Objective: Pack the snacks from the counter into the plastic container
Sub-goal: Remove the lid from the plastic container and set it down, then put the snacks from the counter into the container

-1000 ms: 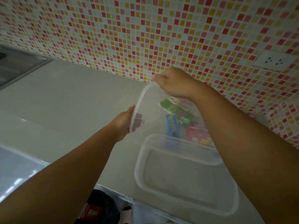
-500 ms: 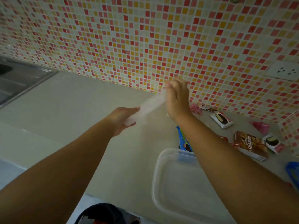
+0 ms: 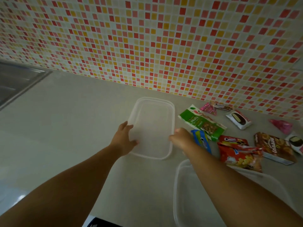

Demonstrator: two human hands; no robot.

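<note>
**Lid flat on the counter, container open beside it**

The clear plastic lid (image 3: 153, 128), a rounded rectangle, lies flat on the smooth grey counter (image 3: 65, 128), its long axis running from the person toward the mosaic tile wall (image 3: 147, 46). The left hand (image 3: 124, 140) rests on its left edge with fingers spread and relaxed. The right hand (image 3: 180, 138) sits at the right edge; its fingers are too blurred to read. The translucent plastic container (image 3: 182, 194) stands open near the counter's front, under the right forearm. Glossy snack packets lie to the right: a green nuts bag (image 3: 201, 122), a blue cookie pack (image 3: 202, 141), a red bag (image 3: 237, 153).
</note>
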